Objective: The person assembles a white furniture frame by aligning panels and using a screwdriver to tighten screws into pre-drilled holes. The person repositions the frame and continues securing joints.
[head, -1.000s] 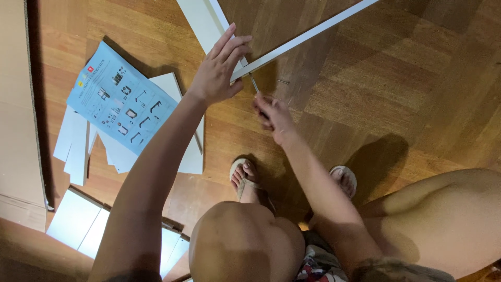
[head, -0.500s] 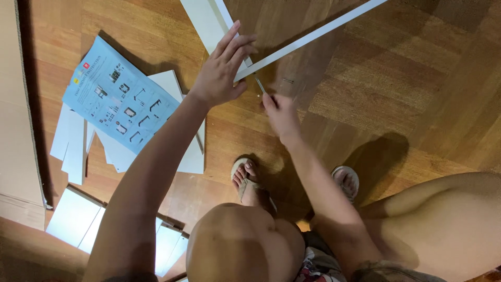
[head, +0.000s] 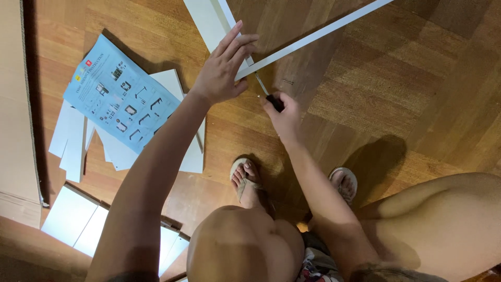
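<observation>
**Screwdriver at the corner of 2 white panels**

The screwdriver [head: 269, 94] lies in the right hand [head: 282, 115], its dark handle wrapped by the fingers and its thin metal shaft angling up and left to the spot where 2 white panels meet on the floor. It looks small, stiff and light; the handle is the only sensible place to grip it, since the bare shaft is narrow and would likely slip under twisting force.

The long white panel [head: 318, 34] stands on its edge and runs from that corner up toward the top right. It appears rigid but thin, so it may tip or bow if pressed sideways. The left hand [head: 222, 73] rests flat against its near end, fingers spread wide and holding nothing, steadying the joint. The second white panel [head: 209, 18] runs up toward the top edge of the view.

A loose screw [head: 287, 81] lies on the wooden floor [head: 407, 89] just right of the shaft. Well to the left, a blue instruction sheet [head: 120, 102] lies over several flat white boards [head: 73, 141]. A cardboard box [head: 15, 104] lines the left edge. The person squats in sandals, knees in the foreground.
</observation>
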